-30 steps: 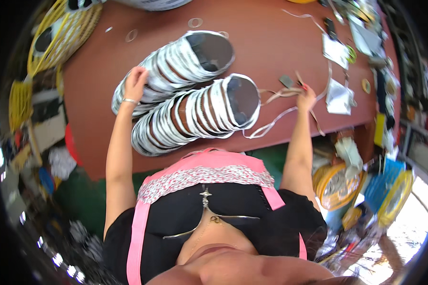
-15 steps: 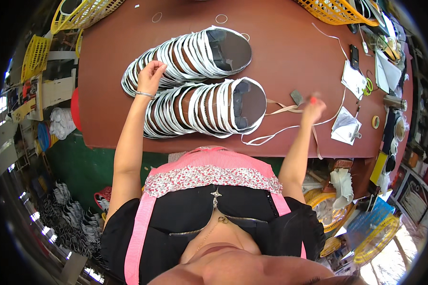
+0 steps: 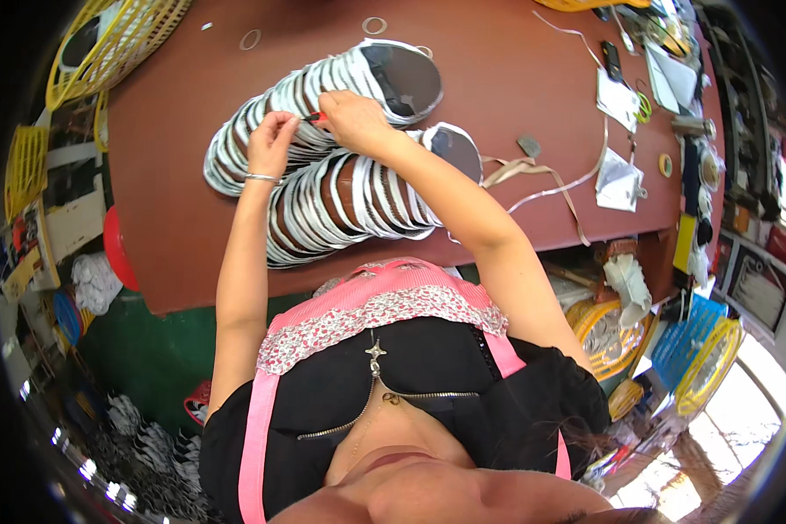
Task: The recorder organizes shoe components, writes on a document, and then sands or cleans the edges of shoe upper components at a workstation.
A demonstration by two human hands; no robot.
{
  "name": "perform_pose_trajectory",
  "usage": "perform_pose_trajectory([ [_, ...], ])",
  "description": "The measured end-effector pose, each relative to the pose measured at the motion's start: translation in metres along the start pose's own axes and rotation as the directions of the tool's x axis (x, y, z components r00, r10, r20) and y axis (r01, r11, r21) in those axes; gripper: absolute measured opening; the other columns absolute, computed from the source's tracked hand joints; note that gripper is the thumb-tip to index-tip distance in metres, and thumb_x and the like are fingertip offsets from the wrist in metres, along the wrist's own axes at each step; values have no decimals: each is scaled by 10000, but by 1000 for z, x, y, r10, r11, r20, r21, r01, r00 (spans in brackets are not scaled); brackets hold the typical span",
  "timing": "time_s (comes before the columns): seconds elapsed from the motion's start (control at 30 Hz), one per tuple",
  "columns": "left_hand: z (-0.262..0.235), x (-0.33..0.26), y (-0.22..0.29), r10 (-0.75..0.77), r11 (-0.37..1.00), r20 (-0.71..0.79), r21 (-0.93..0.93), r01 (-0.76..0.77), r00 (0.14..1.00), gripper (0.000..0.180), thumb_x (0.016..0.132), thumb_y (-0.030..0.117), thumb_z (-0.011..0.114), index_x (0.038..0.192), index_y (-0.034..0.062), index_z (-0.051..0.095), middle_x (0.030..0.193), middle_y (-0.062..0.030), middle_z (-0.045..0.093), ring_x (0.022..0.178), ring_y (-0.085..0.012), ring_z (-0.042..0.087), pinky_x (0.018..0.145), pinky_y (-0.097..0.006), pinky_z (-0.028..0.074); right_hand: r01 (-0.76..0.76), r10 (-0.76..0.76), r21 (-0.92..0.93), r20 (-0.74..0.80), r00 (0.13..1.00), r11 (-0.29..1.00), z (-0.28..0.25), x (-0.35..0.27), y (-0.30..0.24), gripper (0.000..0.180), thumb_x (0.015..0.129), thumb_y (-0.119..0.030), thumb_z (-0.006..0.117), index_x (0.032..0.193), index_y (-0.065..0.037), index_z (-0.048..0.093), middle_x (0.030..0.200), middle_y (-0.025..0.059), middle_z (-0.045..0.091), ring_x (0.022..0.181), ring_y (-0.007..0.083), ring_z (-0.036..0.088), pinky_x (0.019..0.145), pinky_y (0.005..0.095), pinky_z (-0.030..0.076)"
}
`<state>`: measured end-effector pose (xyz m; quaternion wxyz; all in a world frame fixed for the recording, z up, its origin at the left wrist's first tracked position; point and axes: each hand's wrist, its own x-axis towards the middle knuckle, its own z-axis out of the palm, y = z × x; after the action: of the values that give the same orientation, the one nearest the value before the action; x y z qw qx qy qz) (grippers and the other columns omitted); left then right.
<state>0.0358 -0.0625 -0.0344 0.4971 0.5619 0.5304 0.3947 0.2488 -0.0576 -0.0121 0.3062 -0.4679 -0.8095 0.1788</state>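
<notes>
Since half a second ago, the right hand has moved from beside the tan strips to the far row of shoe uppers, where it meets the left hand. It is closed around a small red-and-black tool, whose dark tip points at the left fingertips. Thumb and fingers of the left hand are drawn narrow, just above the same row; I cannot tell whether anything thin is pinched between them.

2 rows of white-edged dark uppers lie side by side on the red-brown counter, slanting up toward the right. The near row sits between the far row and the person's pink apron, with the right forearm crossing above its right end.

Right of the rows, the strips lie loose beside a small grey block. Farther right are clipped white papers, a roll of tape and a black handheld device. 2 thin rings lie beyond the far row.
</notes>
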Motion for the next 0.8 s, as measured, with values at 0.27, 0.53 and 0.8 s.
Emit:
perform_pose_trajectory([
  [0.27, 7, 1, -5, 7, 997, -21, -81, -9, 1000, 143, 976, 159, 642, 992, 17, 643, 825, 25, 605, 721, -48, 524, 672, -199, 443, 43, -50, -79, -93, 994, 996, -5, 2, 3, 301, 793, -260, 750, 916, -50, 572, 896, 127, 640, 871, 322, 637, 737, 450, 515],
  [0.53, 5, -52, 51, -160, 987, 119, 40, 156, 980, 115, 966, 135, 645, 982, 21, 652, 808, 5, 628, 685, -51, 528, 623, -194, 418, -492, 519, 180, -426, 741, 852, -60, -57, 91, 310, 805, -345, 767, 903, -78, 644, 854, 130, 665, 840, 340, 653, 729, 436, 528],
  [0.8, 102, -150, 103, -588, 792, 723, 606, 76, 362, 141, 902, 114, 649, 898, -14, 707, 723, -107, 695, 648, -157, 669, 628, -305, 527, -697, 574, -152, -460, 678, 701, -175, -241, 218, 201, 858, -261, 700, 1028, -153, 702, 1029, 83, 684, 1026, 329, 590, 854, 437, 493],
])
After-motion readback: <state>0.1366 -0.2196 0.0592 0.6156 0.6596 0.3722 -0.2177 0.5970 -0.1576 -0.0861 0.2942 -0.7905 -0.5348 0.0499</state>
